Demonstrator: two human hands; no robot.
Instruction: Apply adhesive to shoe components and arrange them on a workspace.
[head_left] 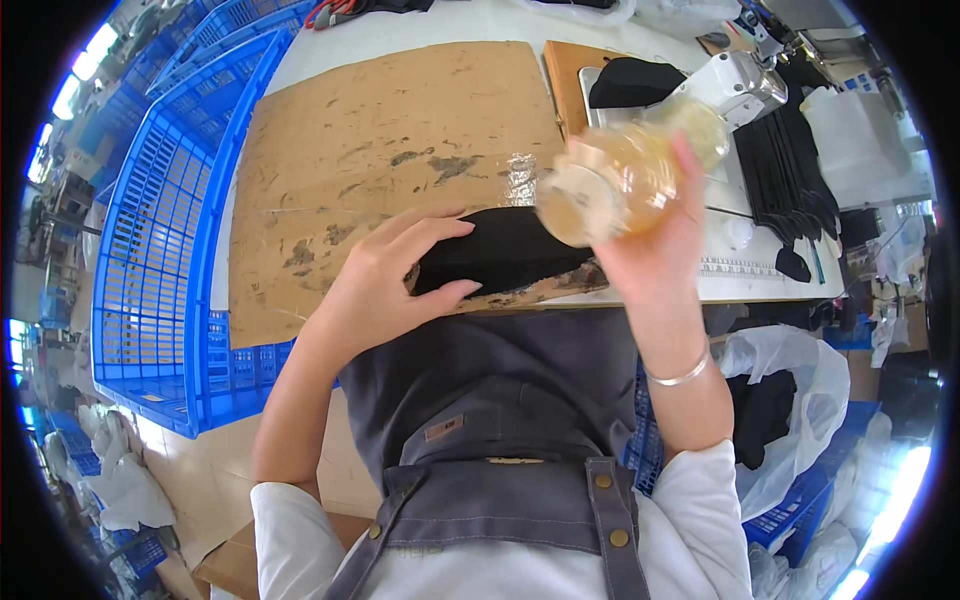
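Note:
A piece of black fabric [505, 252] lies at the near edge of a stained cardboard sheet [370, 130]. Across its left end rests my left hand [380, 275], fingers on the far side and thumb spread apart on the near side. My right hand [660, 245] is wrapped round a clear plastic bottle [635, 185] with yellowish contents. The bottle is tilted above the fabric's right end and smeared by motion; whether it touches the fabric I cannot tell.
A blue plastic crate [205, 230] stands left of the cardboard. A sewing machine [735, 90] is at the back right, with another black piece [635, 82] beside it. Black strips [785, 170] and a clear ruler [740, 268] lie right; a plastic bag [800, 400] sits below the table edge.

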